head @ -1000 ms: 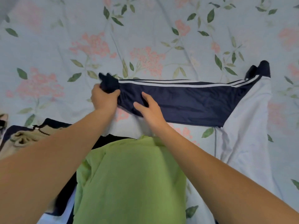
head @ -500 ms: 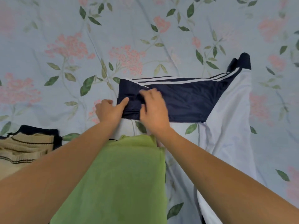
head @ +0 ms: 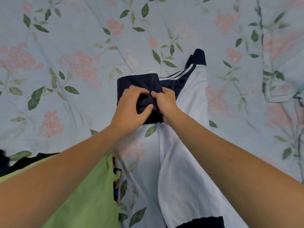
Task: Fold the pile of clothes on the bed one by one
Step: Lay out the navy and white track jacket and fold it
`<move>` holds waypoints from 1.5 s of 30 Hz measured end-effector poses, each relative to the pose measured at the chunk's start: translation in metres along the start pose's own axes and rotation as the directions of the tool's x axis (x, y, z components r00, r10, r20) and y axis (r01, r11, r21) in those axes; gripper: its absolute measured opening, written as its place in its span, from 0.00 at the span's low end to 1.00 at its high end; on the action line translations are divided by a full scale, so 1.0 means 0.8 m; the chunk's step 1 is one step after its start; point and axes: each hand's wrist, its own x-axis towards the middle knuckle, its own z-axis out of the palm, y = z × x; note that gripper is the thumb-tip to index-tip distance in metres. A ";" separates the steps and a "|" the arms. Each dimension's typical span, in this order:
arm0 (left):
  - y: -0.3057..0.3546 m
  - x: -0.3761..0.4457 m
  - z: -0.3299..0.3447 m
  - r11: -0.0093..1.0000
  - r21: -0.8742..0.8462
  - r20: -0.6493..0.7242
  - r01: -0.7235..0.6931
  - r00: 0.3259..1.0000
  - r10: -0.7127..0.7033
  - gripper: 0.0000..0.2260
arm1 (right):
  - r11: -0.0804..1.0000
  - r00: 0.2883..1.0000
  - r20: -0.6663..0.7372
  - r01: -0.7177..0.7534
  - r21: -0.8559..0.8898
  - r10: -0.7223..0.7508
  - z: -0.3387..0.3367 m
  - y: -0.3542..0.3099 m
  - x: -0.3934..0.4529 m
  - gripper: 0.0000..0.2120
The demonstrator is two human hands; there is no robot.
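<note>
A navy garment with white stripes lies folded into a short block on the floral bedsheet. My left hand grips its folded end, thumb and fingers curled round the dark cloth. My right hand pinches the same fold from the right side. The striped end of the garment sticks out at the far right, partly under a white garment that runs toward me. A green garment lies at the near left under my left forearm.
Dark clothing shows at the left edge beside the green garment. A small patterned item peeks out at the green garment's right edge. A rumpled fold of bedding lies at the far right.
The navy garment's left end has been folded rightward twice, making it much shorter. Both hands moved right with it and now meet on the fold. The beige striped clothes at left left the view.
</note>
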 end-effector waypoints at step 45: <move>0.044 -0.419 0.187 0.829 0.489 0.421 -0.273 0.906 0.050 0.42 | -0.033 0.559 0.796 0.813 -0.581 -0.234 -0.386 0.355 -0.260 0.44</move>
